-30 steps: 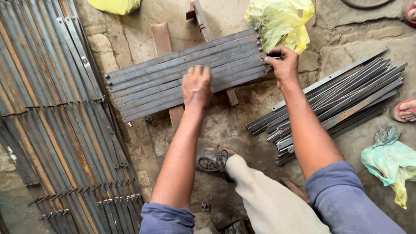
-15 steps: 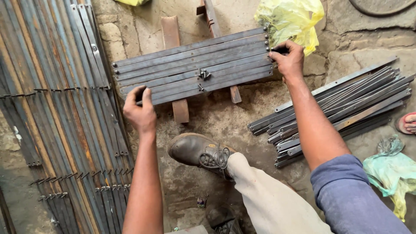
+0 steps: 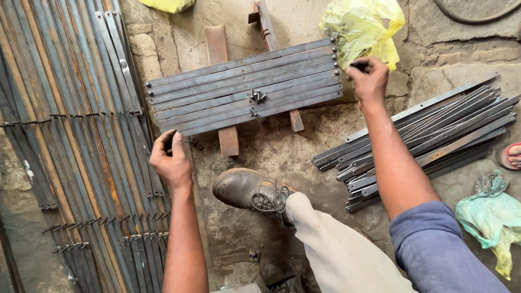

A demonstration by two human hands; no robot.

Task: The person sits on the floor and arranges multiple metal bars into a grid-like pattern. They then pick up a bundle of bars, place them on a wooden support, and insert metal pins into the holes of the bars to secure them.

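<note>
A row of flat grey steel bars [image 3: 244, 89] lies side by side across two wooden blocks [image 3: 217, 49] on the stone floor. My left hand [image 3: 171, 163] is at the near left corner of the row, fingers curled against the end of the closest bar; what they pinch is hidden. My right hand [image 3: 370, 81] is at the row's right end, closed on a small dark piece [image 3: 359, 66]. Small metal fasteners [image 3: 258, 96] sit on the middle of the bars. My brown boot [image 3: 247, 190] rests on the floor just below the row.
Long riveted steel strips [image 3: 70, 141] cover the floor on the left. A loose pile of flat bars [image 3: 434, 135] lies on the right. A yellow plastic bag [image 3: 363, 24] is behind my right hand, a green cloth [image 3: 488, 217] at lower right, another person's sandalled foot [image 3: 510, 156] at the edge.
My left hand left the middle of the bar row and moved down to its near left corner. My boot came forward into view. The right hand stayed at the right end.
</note>
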